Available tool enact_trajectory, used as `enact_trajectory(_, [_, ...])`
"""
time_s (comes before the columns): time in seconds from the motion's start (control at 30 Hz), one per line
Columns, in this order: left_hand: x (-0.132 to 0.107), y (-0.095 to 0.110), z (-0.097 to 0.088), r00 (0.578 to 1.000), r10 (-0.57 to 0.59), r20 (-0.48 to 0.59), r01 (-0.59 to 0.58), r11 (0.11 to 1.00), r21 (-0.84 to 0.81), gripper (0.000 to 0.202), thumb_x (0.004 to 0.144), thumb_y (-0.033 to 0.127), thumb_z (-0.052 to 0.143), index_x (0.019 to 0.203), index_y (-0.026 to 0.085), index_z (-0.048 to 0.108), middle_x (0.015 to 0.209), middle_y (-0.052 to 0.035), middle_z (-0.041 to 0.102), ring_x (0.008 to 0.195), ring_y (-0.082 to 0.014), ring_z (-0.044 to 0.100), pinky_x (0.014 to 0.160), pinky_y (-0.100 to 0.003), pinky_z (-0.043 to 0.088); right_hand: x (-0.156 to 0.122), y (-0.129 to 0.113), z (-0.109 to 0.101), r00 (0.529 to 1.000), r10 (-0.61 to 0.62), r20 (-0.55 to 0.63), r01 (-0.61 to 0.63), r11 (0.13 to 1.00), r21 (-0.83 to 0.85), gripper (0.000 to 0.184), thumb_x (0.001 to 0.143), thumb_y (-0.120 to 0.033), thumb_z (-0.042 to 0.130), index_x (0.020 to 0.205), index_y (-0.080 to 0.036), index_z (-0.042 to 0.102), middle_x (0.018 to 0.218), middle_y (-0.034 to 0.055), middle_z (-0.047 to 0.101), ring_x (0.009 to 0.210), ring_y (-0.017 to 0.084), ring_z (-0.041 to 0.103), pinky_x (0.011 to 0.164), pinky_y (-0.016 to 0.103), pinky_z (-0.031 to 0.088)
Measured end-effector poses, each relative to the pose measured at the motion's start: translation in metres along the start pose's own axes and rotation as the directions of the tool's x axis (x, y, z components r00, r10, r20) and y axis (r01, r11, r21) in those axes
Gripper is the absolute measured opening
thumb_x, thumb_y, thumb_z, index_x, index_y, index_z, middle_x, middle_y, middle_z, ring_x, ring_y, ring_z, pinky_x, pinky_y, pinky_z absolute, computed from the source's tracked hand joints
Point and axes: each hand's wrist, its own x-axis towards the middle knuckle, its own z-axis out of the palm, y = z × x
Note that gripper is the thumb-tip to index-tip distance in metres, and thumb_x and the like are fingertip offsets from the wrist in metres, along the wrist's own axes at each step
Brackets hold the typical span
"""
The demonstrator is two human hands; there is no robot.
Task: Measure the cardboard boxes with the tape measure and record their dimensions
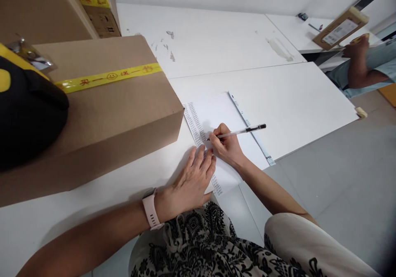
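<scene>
A white sheet of paper [219, 116] with columns of small print lies on the white table [278, 95] near its front edge. My right hand [225, 145] is closed round a clear pen with a black cap [241, 132], its tip touching the printed column. My left hand [193, 178] lies flat on the sheet's near corner, fingers stretched out, with a pale pink watch [151, 209] on the wrist.
A large cardboard box with yellow tape [102, 104] stands left of the paper, a black and yellow object [24, 108] on it. More boxes [95, 5] are behind. At the far right another person's arm [361, 66] is beside a small carton [340, 27].
</scene>
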Motion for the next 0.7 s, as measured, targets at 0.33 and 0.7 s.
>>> enact_trajectory(0.33, [-0.0007, 0.0007, 0.0012, 1.0, 0.001, -0.005, -0.001, 1.0, -0.001, 0.098, 0.085, 0.067, 0.054, 0.151, -0.004, 0.036, 0.155, -0.0279, 0.042, 0.147, -0.0484, 0.027, 0.123, -0.062, 0.011, 0.0003, -0.0022, -0.0009, 1.0, 0.009, 0.025, -0.009, 1.0, 0.0, 0.025, 0.09, -0.027, 0.058, 0.073, -0.024, 0.04, 0.056, -0.0073, 0.039, 0.049, 0.009, 0.033, 0.048, 0.026, 0.026])
enact_trajectory(0.7, [-0.0002, 0.0004, 0.0002, 1.0, 0.001, 0.005, -0.001, 1.0, 0.005, 0.098, 0.086, 0.068, 0.054, 0.15, -0.004, 0.036, 0.155, -0.0282, 0.041, 0.147, -0.0486, 0.027, 0.123, -0.062, 0.011, 0.0012, 0.0005, -0.0004, 1.0, 0.023, 0.014, -0.023, 1.0, 0.002, 0.025, 0.089, -0.029, 0.058, 0.072, -0.024, 0.04, 0.054, -0.0075, 0.038, 0.048, 0.009, 0.033, 0.047, 0.026, 0.025])
